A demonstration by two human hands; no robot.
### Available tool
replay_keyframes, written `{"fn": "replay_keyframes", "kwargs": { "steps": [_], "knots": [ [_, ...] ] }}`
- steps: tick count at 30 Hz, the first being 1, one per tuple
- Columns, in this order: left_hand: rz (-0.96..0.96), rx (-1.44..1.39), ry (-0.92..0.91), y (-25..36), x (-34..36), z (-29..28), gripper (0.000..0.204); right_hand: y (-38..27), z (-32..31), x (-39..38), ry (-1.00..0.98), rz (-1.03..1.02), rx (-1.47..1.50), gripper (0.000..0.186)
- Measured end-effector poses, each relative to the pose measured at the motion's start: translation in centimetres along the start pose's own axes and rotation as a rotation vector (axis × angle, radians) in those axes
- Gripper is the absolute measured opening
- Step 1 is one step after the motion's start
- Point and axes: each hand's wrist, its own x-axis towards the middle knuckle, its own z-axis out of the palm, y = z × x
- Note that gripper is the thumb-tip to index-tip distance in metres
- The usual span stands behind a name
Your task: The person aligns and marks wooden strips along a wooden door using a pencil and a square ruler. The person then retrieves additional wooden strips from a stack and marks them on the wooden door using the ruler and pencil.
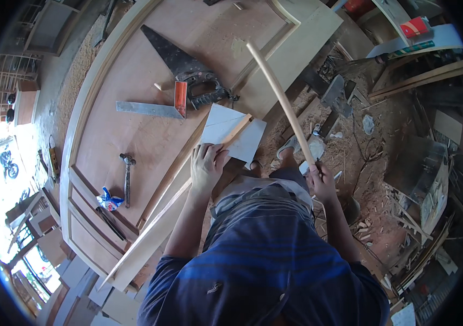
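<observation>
My left hand (208, 164) is closed on a thin wooden strip (237, 130), whose dark-tipped end lies across a white square board (250, 142). Another length of pale strip (144, 234) slants from below that hand toward the lower left; whether it is the same piece is hidden by the hand. On the other side, my right hand (321, 182) grips a long, slim wooden stick (281, 96) by its lower end, and the stick points up and slightly left. Beneath the left hand lies a large panelled wooden door (114, 141) with a curved frame.
On the door rest a handsaw (180, 60), a try square (152, 109) with an orange stock, a hammer (127, 176) and a blue-white packet (110, 200). Wood scraps and shavings litter the floor (370, 157) at right. Planks (424, 80) lean at the far right.
</observation>
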Motion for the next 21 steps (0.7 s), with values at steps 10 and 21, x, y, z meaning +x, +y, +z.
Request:
{"fn": "replay_keyframes", "kwargs": {
  "steps": [10,21],
  "knots": [
    [-0.030,0.055,0.186,-1.8,1.0,-0.9,0.009,-2.1,1.0,0.5,-0.049,-0.014,-0.038,0.033],
    [-0.343,-0.114,-0.063,-1.7,-3.6,-3.0,0.027,-2.9,1.3,-0.1,-0.075,-0.016,-0.060,0.034]
  ]
}}
